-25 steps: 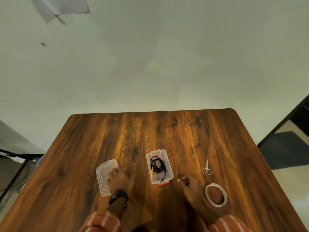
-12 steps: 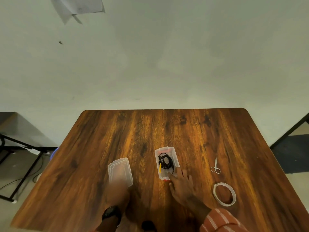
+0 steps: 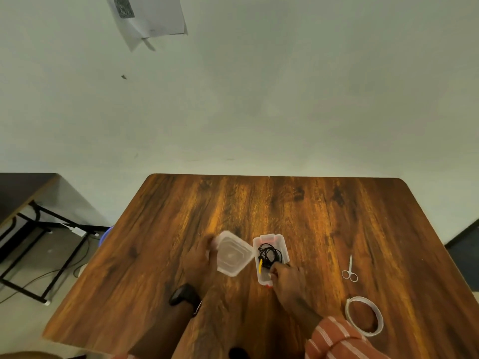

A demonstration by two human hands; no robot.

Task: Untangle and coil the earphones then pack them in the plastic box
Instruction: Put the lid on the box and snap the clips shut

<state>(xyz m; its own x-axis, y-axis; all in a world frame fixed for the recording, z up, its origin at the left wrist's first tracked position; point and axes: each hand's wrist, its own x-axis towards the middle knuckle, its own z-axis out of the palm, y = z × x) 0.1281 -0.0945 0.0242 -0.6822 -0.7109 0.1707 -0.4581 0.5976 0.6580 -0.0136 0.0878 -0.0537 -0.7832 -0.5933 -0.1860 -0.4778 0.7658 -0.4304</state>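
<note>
A person's right hand covers the near end of a clear plastic box on a wooden table, fingers curled at its rim, grip apparently closed. Black earphones lie coiled inside. The blurred left hand pinches the lid, tilted beside the box.

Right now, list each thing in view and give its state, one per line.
plastic box: open, upright on the table.
earphones: bundled inside the box.
lid: off the box, tilted, held by the left hand.
right hand: fingertips at the box's near end.
scissors: closed, lying flat.
tape roll: lying flat.
</note>
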